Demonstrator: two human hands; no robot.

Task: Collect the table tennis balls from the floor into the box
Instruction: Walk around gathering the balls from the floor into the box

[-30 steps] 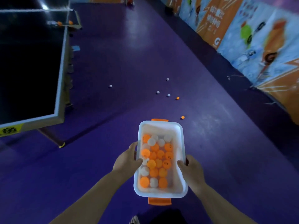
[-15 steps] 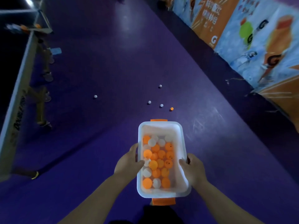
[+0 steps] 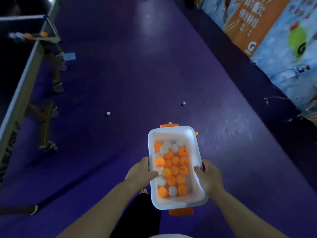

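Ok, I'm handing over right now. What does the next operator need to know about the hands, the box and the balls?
Left hand: grips the left long rim of the white box, thumb over the edge.
Right hand: grips the right long rim. The box is held up above the purple floor.
Done: collected balls, orange and white, cover the box bottom.
Left: four show on the floor: left white ball, far white ball, near white ball just past the box's far handle, and orange ball by its far right corner. The box may hide others.
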